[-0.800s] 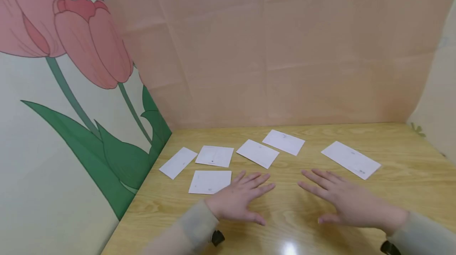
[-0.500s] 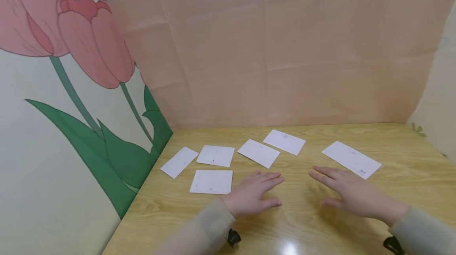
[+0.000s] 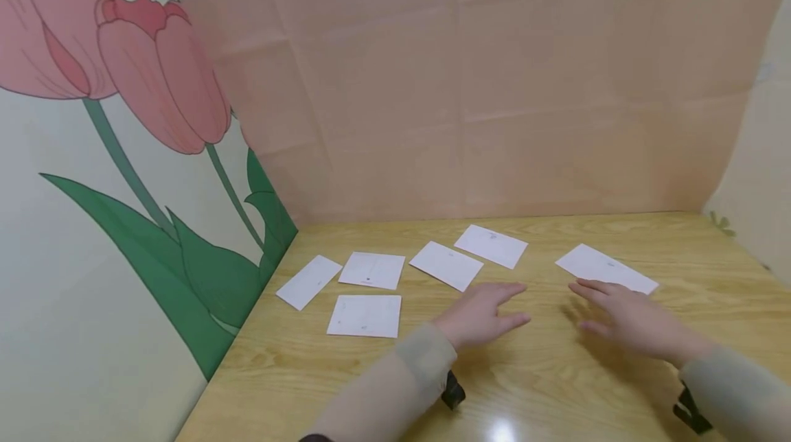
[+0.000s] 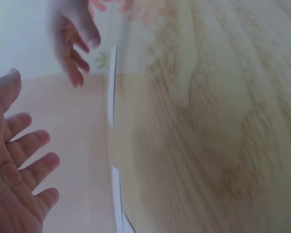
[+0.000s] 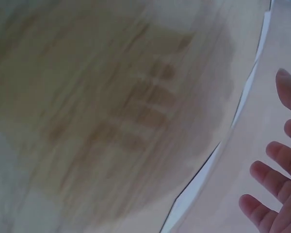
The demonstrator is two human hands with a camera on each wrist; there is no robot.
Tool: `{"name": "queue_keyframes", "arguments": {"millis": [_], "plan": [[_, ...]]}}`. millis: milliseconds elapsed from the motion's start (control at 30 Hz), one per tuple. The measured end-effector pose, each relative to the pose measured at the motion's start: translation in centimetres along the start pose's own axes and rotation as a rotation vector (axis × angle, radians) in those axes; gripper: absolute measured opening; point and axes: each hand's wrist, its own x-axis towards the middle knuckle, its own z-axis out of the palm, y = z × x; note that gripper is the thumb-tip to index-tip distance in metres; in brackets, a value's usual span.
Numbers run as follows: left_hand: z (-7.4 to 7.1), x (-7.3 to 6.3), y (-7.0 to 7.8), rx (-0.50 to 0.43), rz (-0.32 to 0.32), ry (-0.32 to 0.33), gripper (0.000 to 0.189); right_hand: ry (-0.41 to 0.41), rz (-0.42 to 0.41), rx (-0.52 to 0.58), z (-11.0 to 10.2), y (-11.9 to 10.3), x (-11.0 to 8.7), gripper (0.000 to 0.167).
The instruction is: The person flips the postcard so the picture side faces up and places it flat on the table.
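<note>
Both hands hover over the wooden table [image 3: 525,387] with nothing in them. The left hand [image 3: 478,315] is near the table's middle, fingers extended to the right and thumb apart. Facing it, the right hand [image 3: 636,322] overlaps the near edge of a white paper card [image 3: 599,265] in the head view. Relaxed, spread fingers [image 4: 36,141] show in the left wrist view, and the right wrist view also has its fingers [image 5: 271,179] parted. Closest to the left hand lies another white card [image 3: 447,265], with a further white card [image 3: 491,246] behind it.
On the left side of the table are more white cards, a slanted card [image 3: 309,282], a back card [image 3: 373,270] and a front card [image 3: 364,316]. Small faint marks show on them. A pink sheet [image 3: 457,85] rises behind the table; a tulip-painted wall [image 3: 123,277] borders the left.
The left hand has moved right and up, leaving the front left card fully uncovered. The right hand has shifted slightly right and now overlaps the right card. The cards lie as before.
</note>
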Motion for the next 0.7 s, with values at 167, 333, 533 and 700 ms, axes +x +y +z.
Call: {"name": "queue_keyframes", "arguments": {"millis": [167,333,533,700], "plan": [[0.8,1.9,0.4,-0.040,-0.033,-0.007,0.057,-0.062,0.080,0.005,0.1,1.6,0.2,0.065],[1.5,3.3,1.1,-0.097,-0.071,-0.016,0.055,-0.118,0.158,-0.002,0.3,3.0,0.7,0.067],[2.1,4.7,2.1,-0.087,-0.119,-0.036,0.056,-0.193,0.309,-0.044,0.9,5.0,1.7,0.068],[2.4,5.7,2.6,-0.055,-0.136,-0.045,0.057,-0.265,0.424,-0.012,0.9,5.5,2.5,0.072]]}}
